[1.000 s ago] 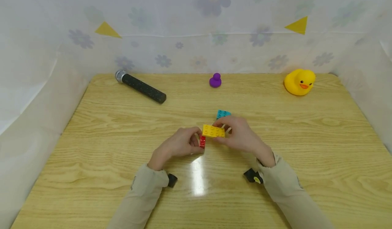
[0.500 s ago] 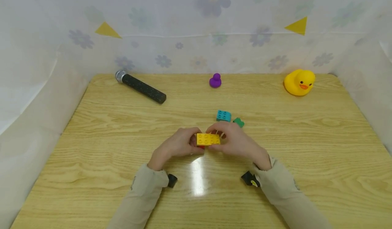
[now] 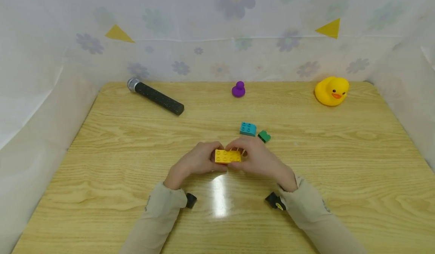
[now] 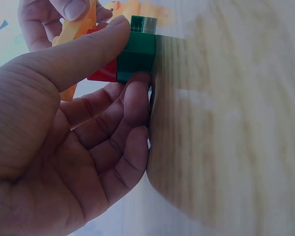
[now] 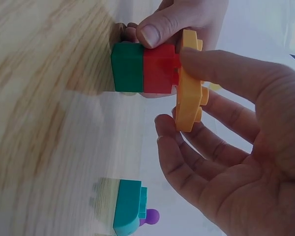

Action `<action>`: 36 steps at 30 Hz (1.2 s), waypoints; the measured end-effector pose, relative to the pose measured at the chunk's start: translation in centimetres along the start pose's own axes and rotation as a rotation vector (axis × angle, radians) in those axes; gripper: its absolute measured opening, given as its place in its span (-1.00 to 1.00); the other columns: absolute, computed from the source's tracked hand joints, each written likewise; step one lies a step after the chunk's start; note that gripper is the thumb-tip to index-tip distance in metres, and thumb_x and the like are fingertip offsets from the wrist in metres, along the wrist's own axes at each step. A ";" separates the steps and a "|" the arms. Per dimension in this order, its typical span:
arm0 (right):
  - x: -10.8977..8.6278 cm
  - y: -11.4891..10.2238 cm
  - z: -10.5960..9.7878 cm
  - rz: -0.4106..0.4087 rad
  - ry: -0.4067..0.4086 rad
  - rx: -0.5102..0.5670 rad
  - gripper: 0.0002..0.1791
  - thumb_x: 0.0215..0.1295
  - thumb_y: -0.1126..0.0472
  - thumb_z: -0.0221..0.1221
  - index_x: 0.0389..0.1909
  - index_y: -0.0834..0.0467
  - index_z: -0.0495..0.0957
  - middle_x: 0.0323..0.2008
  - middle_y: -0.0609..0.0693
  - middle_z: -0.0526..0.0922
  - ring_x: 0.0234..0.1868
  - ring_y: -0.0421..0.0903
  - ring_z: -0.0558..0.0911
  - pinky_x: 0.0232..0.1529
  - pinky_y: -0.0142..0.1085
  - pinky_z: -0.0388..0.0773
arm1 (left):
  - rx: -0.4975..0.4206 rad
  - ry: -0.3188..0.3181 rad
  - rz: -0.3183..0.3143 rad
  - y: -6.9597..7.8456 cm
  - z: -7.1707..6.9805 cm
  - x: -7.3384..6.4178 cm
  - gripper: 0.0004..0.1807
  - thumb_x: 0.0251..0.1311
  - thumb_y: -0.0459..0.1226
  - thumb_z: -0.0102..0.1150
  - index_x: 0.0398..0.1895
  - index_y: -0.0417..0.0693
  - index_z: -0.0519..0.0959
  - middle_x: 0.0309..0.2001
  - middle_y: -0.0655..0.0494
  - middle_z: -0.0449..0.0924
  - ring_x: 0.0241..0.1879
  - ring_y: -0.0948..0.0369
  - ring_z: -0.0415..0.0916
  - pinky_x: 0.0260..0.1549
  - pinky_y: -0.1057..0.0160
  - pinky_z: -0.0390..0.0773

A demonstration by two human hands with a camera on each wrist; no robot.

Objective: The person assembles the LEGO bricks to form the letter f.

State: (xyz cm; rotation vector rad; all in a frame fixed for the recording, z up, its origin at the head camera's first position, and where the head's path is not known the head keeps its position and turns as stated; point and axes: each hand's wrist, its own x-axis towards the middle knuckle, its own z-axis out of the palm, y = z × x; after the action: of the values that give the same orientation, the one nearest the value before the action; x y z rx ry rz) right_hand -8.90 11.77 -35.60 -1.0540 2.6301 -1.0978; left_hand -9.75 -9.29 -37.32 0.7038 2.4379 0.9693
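Note:
My left hand [image 3: 200,157] grips a stack of a green toy brick [image 5: 128,68] below and a red toy brick [image 5: 159,69] above, down at the table. The thumb and fingers lie on either side of it. With my right hand [image 3: 257,156] I pinch a yellow studded brick [image 3: 227,156], which lies across the red brick's studs and overhangs to the right. In the right wrist view the yellow brick meets the studs slightly tilted, with a thin gap beside them. From the head view, the yellow brick and hands hide the stack.
Behind my right hand lie a teal brick [image 3: 248,129] and a small green piece [image 3: 264,136]. Farther back on the wooden table [image 3: 102,163] are a black microphone [image 3: 158,97], a small purple duck-shaped toy [image 3: 239,90] and a yellow rubber duck [image 3: 332,91].
My right hand has moved left and nearer to me, bringing the yellow brick over the red one. The red brick is now covered from above, and the small green piece has become visible.

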 end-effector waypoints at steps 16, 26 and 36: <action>0.1 -0.1 0.3 0.022 0.014 -0.025 -0.64 0.00 0.28 0.44 -0.13 0.21 0.66 -0.20 0.03 0.67 -0.24 -0.11 0.54 -0.25 -0.24 0.51 | -0.033 -0.028 0.026 0.0 -0.4 -0.5 -0.53 0.10 -0.12 0.38 0.03 -0.08 0.49 -0.40 0.19 0.50 -0.49 0.26 0.38 -0.49 0.33 0.41; 0.0 0.3 0.1 0.056 0.027 -0.026 -0.63 -0.01 0.26 0.45 -0.12 0.20 0.66 -0.20 0.00 0.68 -0.31 -0.17 0.54 -0.34 -0.33 0.52 | -0.080 0.017 0.080 0.0 -0.8 -0.5 -0.65 0.18 -0.17 0.32 -0.02 0.01 0.46 -0.34 0.16 0.53 -0.39 0.23 0.48 -0.36 0.28 0.51; 0.2 0.5 0.0 0.102 0.012 0.006 -0.63 0.00 0.26 0.45 -0.11 0.21 0.66 -0.21 -0.01 0.68 -0.38 -0.21 0.51 -0.36 -0.35 0.51 | -0.097 0.045 0.053 0.3 -0.7 -0.4 -0.67 0.17 -0.19 0.32 -0.04 0.01 0.49 -0.45 0.14 0.48 -0.48 0.19 0.40 -0.45 0.31 0.43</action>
State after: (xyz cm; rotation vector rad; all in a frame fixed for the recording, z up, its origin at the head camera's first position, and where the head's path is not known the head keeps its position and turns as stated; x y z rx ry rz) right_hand -9.28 11.91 -35.88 -0.9044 2.6551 -1.0928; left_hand -9.71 -9.68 -36.61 0.7241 2.4029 1.1275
